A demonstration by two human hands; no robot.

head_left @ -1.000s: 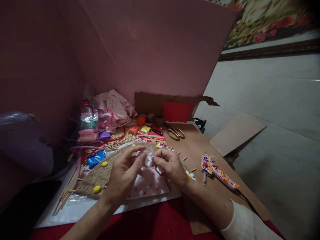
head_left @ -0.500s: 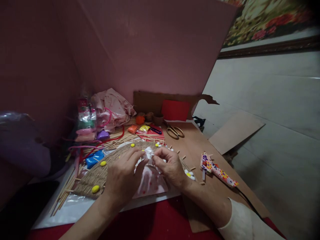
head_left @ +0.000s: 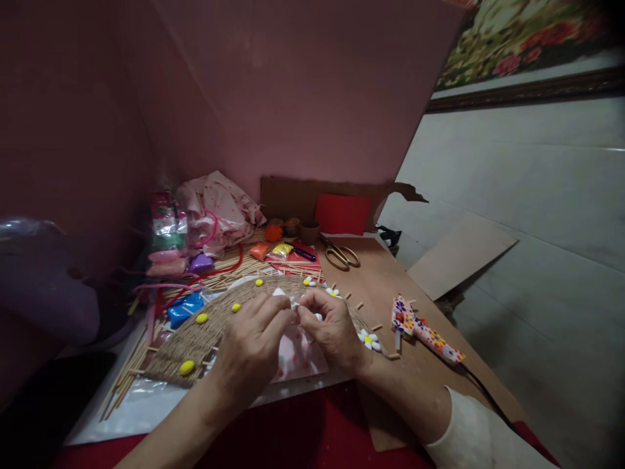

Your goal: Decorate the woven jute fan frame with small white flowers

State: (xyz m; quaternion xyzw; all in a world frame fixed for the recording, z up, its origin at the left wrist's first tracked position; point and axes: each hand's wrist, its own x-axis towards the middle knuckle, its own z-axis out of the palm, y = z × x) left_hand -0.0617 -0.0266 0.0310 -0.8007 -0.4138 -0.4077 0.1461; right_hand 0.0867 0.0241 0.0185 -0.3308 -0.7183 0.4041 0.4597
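Over a woven twine arc (head_left: 178, 345) set on thin sticks, both hands meet at a small packet of soft white clay (head_left: 279, 292). My left hand (head_left: 254, 342) is closed on it, back of the hand up and fingertips mostly hidden. Thumb and forefinger of my right hand (head_left: 336, 329) pinch at its right side. Yellow clay ovals, such as this yellow oval (head_left: 186, 368), dot the arc. At its right end sits a white-petalled clay daisy (head_left: 368, 340). Beneath the hands lies pink spotted fabric (head_left: 303, 355).
Gold-handled scissors (head_left: 342, 254) lie on a brown board (head_left: 385, 273). A flower-patterned glue gun (head_left: 424, 332) rests at right, its cord trailing forward. Coloured clay packets, including a blue packet (head_left: 185, 309), and crumpled pink cloth (head_left: 222, 212) fill the back left.
My left fingers have curled further over the white clay packet, covering more of it. Both hands stay close together above the arc.
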